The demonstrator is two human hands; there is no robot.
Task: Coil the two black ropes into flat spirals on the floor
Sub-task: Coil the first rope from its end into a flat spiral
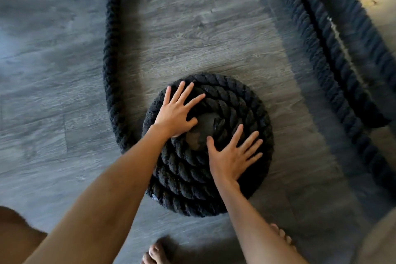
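- Black rope (pixel 192 178) lies wound into a flat spiral on the grey wood-look floor (pixel 53 70), right in front of the person, several turns tight against each other.
- At the heart of the spiral, a smooth capped rope end (pixel 201 133) shows between the two hands.
- Left hand (pixel 177 111) is pressed flat on the upper left turns, fingers spread wide, gripping nothing (thumb just touching the cap).
- Right hand (pixel 233 156) lies flat on the right side of the spiral, fingers fanned out too, palm down, nothing clasped.
- From the spiral's left edge the loose tail (pixel 111 49) runs up the floor and bends over to the right at the top of the view.
- Further right, more rope (pixel 334 60) stretches diagonally across the floor in side-by-side lengths, well apart from the spiral.
- Bare toes (pixel 156 253) peek in at the bottom edge, near the spiral.
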